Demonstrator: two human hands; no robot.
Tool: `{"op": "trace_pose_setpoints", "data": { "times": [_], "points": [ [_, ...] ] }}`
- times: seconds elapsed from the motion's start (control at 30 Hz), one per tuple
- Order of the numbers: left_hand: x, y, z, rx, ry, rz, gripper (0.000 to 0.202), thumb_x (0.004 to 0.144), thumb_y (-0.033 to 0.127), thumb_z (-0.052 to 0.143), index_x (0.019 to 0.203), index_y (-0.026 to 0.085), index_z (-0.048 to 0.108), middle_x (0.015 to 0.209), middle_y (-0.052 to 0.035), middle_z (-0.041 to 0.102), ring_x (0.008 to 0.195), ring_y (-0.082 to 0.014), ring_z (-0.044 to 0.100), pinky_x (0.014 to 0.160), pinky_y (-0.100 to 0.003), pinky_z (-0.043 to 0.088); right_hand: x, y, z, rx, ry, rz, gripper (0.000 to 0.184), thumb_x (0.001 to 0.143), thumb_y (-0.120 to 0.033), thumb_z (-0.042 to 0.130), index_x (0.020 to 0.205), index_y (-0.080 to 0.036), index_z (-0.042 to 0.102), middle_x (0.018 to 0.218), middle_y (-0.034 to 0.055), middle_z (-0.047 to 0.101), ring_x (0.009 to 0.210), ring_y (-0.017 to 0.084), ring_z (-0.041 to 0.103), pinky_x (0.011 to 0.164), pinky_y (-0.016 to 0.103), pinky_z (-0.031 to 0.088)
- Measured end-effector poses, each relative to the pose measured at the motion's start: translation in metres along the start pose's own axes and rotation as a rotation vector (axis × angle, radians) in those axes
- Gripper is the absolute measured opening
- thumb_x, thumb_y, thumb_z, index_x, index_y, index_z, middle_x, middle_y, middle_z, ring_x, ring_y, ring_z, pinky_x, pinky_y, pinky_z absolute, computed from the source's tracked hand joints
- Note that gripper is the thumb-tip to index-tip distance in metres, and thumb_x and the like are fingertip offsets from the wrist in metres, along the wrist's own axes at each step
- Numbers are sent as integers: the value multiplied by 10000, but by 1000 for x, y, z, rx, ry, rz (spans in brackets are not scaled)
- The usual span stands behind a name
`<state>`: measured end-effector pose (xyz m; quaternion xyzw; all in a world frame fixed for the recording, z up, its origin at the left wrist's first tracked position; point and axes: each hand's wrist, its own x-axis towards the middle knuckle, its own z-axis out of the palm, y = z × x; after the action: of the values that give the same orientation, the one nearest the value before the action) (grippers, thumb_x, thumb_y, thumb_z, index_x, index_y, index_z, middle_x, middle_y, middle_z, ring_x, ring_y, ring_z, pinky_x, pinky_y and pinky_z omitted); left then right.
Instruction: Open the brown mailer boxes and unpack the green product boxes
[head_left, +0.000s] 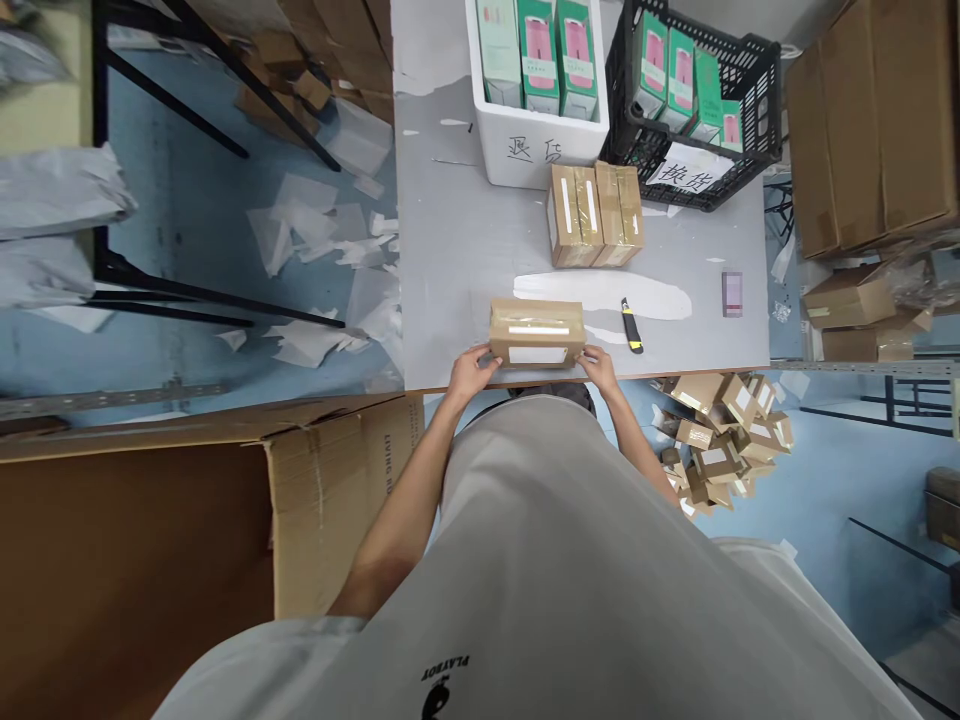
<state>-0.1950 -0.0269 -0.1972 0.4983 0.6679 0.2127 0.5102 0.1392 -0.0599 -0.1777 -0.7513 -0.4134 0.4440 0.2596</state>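
A small taped cardboard box [536, 335] lies lengthwise at the table's front edge, with a white label on the side facing me. My left hand [472, 372] grips its left end, fingers on the end face and thumb near the lower corner. At the opposite end, my right hand [598, 367] holds the right side in the same way. Right of the box lies a utility knife [631, 328] with a black and yellow handle. Two more taped cardboard boxes [596, 217] stand side by side farther back on the table.
Behind stand a white foam bin [544, 150] and a black plastic crate [694, 110], both holding green-and-pink product boxes. A small pinkish pack [732, 295] lies at right on the grey table [457, 240]. A large open carton [337, 500] stands lower left; small boxes [724, 450] pile on the floor.
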Motion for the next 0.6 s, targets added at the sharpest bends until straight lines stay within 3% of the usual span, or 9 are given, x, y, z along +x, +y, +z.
{"op": "trace_pose_setpoints", "data": {
  "times": [0.13, 0.33, 0.47, 0.6],
  "points": [
    [-2, 1, -5, -90, -5, 8, 382, 990, 370, 779, 1304, 198, 913, 1479, -131, 875, 1444, -347, 803, 1328, -483, 596, 9, -14, -7, 55, 16, -44, 435, 963, -470, 796, 1271, -202, 947, 1486, 147, 864, 1411, 331, 790, 1268, 476, 638],
    [-7, -6, 0, -127, -2, -35, 371, 1010, 328, 760, 1322, 181, 895, 1492, -165, 867, 1466, -343, 801, 1352, -490, 575, 13, -11, -1, -11, -43, 5, 464, 1038, -632, 774, 1178, -222, 939, 1376, 133, 914, 1378, 333, 818, 1288, 514, 613],
    [-12, -15, 4, -127, 14, -90, 372, 1025, 310, 699, 1314, 175, 892, 1528, -183, 848, 1535, -353, 762, 1407, -524, 511, 1, 5, 0, -25, 6, 37, 416, 1065, -547, 685, 1116, -213, 928, 1324, 143, 928, 1387, 338, 820, 1309, 537, 589],
    [-15, -20, 7, -115, -8, -143, 315, 887, 232, 781, 1170, 180, 909, 1400, -192, 891, 1445, -380, 810, 1361, -525, 564, -12, 15, 5, -52, -17, 73, 307, 949, -418, 752, 1090, -207, 924, 1236, 127, 939, 1198, 316, 870, 1238, 513, 639]
  ]
}}
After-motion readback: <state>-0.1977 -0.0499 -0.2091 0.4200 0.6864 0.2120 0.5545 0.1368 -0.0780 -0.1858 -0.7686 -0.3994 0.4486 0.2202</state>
